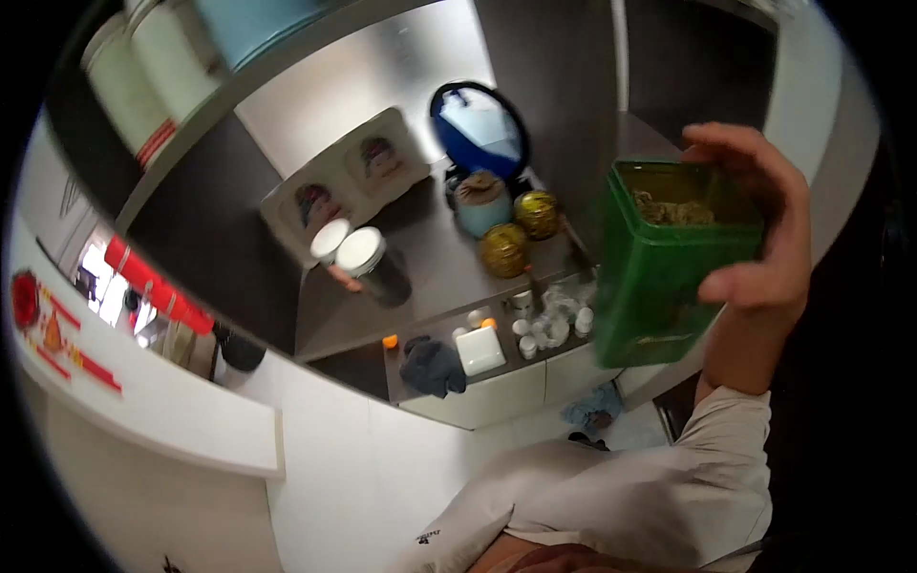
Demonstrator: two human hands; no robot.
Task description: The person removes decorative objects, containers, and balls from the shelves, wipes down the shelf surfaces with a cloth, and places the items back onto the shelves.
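My right hand (769, 224) holds a green box (659, 286) by its right side, at the right of the head view. The thumb presses the near side and the fingers curl round the far top edge. The box is open at the top, with dried, brownish clumped material (673, 208) inside. It is tilted and raised in front of a dark shelf (439, 291). On the shelf to its left are two gold balls (504, 250), a pale blue jar (482, 205) and a round blue-framed mirror (479, 129). My left hand is out of view.
White-lidded containers (361, 250) stand by a cardboard carton (349, 177). Below are small clear bottles (554, 320), a white square dish (479, 350) and a dark cloth (433, 367). Large canisters (172, 57) fill the upper left shelf. A blue cloth (592, 408) lies lower down.
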